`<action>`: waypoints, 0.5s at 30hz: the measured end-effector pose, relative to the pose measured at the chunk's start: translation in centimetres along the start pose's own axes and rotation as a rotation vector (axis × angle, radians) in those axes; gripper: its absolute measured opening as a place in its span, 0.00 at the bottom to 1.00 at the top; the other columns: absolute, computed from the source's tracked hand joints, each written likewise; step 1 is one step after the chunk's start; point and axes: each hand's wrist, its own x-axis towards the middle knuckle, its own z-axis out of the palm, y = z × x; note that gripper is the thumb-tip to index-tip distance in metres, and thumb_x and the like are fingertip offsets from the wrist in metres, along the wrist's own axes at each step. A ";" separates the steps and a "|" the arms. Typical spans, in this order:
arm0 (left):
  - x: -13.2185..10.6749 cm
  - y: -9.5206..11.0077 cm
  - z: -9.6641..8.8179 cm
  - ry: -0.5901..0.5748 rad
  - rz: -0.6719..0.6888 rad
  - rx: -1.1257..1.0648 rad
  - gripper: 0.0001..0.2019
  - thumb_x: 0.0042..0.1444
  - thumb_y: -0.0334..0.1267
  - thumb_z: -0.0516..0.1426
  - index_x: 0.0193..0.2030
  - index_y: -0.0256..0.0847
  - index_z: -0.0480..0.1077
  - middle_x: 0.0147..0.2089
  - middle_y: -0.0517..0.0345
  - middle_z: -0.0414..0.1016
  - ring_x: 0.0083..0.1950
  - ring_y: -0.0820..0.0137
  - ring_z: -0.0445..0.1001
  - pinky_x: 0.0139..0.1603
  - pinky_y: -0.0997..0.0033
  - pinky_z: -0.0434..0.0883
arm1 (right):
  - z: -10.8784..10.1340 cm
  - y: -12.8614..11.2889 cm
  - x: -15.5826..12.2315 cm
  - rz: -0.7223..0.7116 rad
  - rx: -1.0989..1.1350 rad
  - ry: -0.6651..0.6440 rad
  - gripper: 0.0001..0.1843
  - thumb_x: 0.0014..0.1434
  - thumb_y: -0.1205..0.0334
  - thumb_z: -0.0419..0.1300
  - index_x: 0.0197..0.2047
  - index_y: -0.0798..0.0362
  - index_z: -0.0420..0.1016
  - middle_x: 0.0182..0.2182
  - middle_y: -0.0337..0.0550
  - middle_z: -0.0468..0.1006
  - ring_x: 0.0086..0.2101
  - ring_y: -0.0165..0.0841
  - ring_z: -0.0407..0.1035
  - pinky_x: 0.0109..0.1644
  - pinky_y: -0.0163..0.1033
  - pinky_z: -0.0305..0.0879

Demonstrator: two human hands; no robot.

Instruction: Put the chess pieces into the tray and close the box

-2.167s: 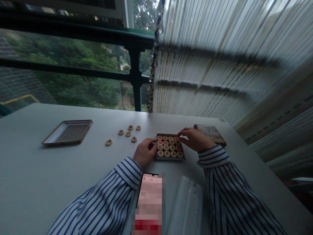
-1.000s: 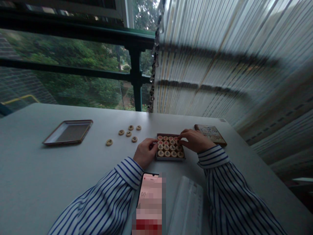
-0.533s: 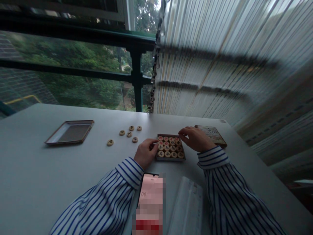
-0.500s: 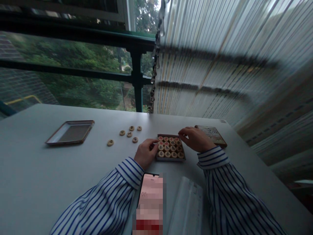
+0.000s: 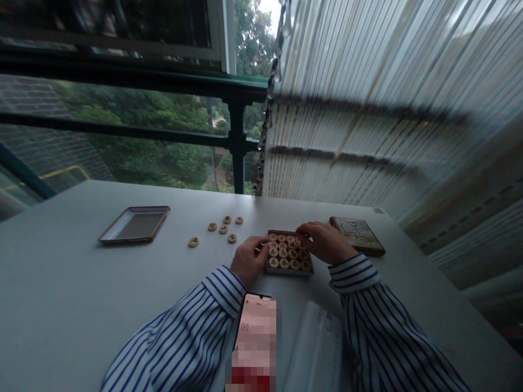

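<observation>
— On the worktop, how full is the box?
— Nearly; several loose pieces lie left of it. My left hand grips its edge; right hand touches pieces inside, grip unclear.

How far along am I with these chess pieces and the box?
Done: the box shows rows of xiangqi pieces packed side by side. In hand: your left hand rests against its left edge, and your right hand touches the pieces at its far right corner. Left: six loose pieces lie on the table, apart from the box.
</observation>
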 end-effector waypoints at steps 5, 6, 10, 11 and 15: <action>-0.1 0.0 0.0 0.031 0.042 0.019 0.10 0.53 0.36 0.51 0.39 0.36 0.69 0.37 0.53 0.73 0.33 0.73 0.72 0.32 0.74 0.70 | 0.1 -0.3 0.0 -0.025 0.002 0.013 0.12 0.57 0.62 0.49 0.38 0.51 0.72 0.33 0.43 0.75 0.35 0.31 0.68 0.39 0.34 0.58; -0.2 0.0 0.0 0.039 0.049 0.023 0.10 0.53 0.36 0.51 0.38 0.36 0.69 0.36 0.53 0.73 0.33 0.73 0.72 0.32 0.74 0.70 | 0.1 -0.4 0.0 -0.029 0.004 0.020 0.12 0.57 0.62 0.48 0.38 0.51 0.72 0.33 0.43 0.75 0.35 0.31 0.68 0.38 0.33 0.58; -0.2 -0.1 -0.1 0.067 0.072 0.030 0.09 0.52 0.35 0.51 0.38 0.36 0.69 0.36 0.53 0.73 0.32 0.74 0.72 0.31 0.74 0.70 | -0.1 -0.6 0.0 -0.053 0.016 0.053 0.12 0.57 0.62 0.49 0.37 0.51 0.73 0.31 0.43 0.75 0.34 0.31 0.68 0.38 0.34 0.59; -0.1 -0.1 -0.2 0.075 0.075 0.032 0.09 0.52 0.35 0.52 0.38 0.36 0.69 0.36 0.53 0.73 0.32 0.74 0.72 0.31 0.75 0.70 | -0.1 -0.7 0.0 -0.060 0.021 0.066 0.12 0.57 0.63 0.49 0.37 0.51 0.73 0.31 0.43 0.75 0.34 0.31 0.68 0.38 0.34 0.59; 0.0 0.0 -0.7 0.094 0.079 0.047 0.08 0.50 0.34 0.53 0.37 0.36 0.70 0.35 0.53 0.74 0.31 0.74 0.72 0.29 0.75 0.70 | -0.4 -1.2 -0.1 -0.079 0.049 0.141 0.12 0.57 0.64 0.49 0.41 0.52 0.72 0.32 0.43 0.75 0.34 0.31 0.68 0.40 0.34 0.59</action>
